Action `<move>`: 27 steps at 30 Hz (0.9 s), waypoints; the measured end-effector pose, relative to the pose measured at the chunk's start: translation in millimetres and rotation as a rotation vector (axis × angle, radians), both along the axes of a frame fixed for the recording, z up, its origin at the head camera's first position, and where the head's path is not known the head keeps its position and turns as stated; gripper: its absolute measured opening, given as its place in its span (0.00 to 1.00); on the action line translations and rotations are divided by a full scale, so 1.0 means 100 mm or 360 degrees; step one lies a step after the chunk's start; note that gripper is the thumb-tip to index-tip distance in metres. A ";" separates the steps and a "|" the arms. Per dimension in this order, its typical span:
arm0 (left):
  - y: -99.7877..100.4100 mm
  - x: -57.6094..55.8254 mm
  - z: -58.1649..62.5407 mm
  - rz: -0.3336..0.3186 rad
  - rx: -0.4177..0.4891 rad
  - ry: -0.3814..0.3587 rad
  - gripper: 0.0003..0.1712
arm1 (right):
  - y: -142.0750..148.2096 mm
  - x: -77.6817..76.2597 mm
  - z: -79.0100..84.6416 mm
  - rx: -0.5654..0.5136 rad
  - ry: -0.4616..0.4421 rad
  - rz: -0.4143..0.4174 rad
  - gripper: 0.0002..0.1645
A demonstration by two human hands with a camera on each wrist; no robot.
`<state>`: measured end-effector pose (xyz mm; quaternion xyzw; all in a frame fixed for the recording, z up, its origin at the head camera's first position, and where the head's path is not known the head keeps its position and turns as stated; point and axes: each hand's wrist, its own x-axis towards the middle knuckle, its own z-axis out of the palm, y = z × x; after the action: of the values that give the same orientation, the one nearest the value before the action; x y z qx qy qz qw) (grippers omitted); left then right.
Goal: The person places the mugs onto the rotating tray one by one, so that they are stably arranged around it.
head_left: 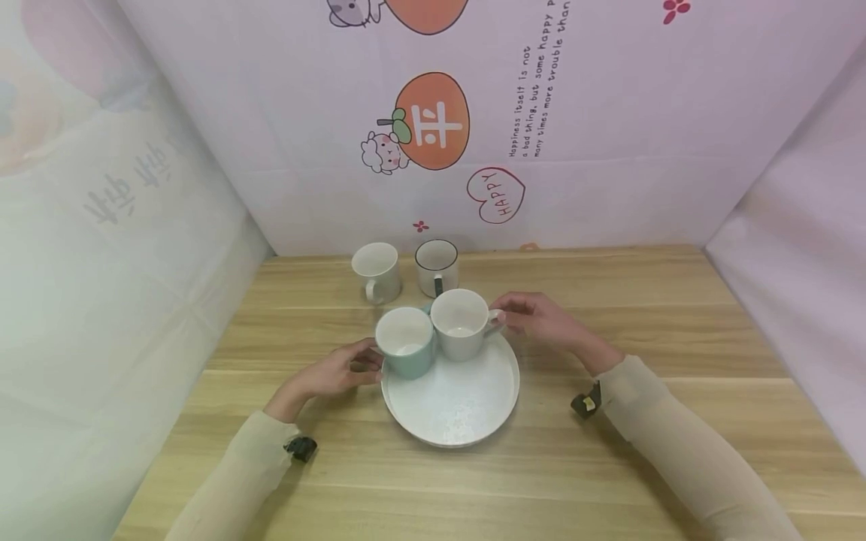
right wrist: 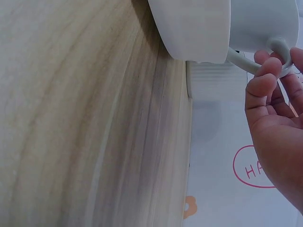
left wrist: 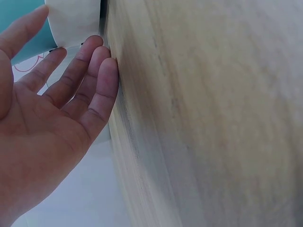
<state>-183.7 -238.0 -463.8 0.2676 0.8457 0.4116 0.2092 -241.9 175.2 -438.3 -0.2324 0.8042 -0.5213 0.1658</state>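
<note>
On the round white tray (head_left: 467, 409), a teal mug (head_left: 406, 344) and a white mug (head_left: 461, 324) stand touching. The left hand (head_left: 333, 372), fingers spread, touches the teal mug; the right hand (head_left: 541, 319) pinches the white mug's handle (head_left: 495, 319).

On the pale pink printed backdrop sheet (head_left: 609, 150) behind my wooden table I can read a red heart outline (head_left: 496, 195) with the word "HAPPY" inside it. Above it, an orange persimmon-shaped print (head_left: 433, 120) carries one large white Chinese character. To its right run slanted lines of small dark lettering (head_left: 537, 83): "Happiness itself is not a bad thing, but some happy...", and "many times more trouble than"; the ends are cut off. My right wrist view catches the same heart (right wrist: 253, 168), showing only "HA".
</note>
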 end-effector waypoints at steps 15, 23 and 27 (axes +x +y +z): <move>0.01 -0.01 0.00 0.0026 -0.0038 0.0003 0.34 | 0.03 0.01 -0.03 0.0025 0.0029 -0.0031 0.14; 0.02 0.02 0.02 0.0057 -0.0049 0.0018 0.33 | 0.08 0.02 -0.08 0.0059 0.0054 -0.0046 0.17; 0.03 0.02 0.02 0.0073 -0.0058 0.0009 0.33 | 0.11 0.03 -0.10 0.0070 0.0041 -0.0052 0.19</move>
<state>-181.5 -235.1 -461.5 0.2455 0.8595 0.4001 0.2021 -238.9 186.0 -447.9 -0.2222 0.8212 -0.5032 0.1519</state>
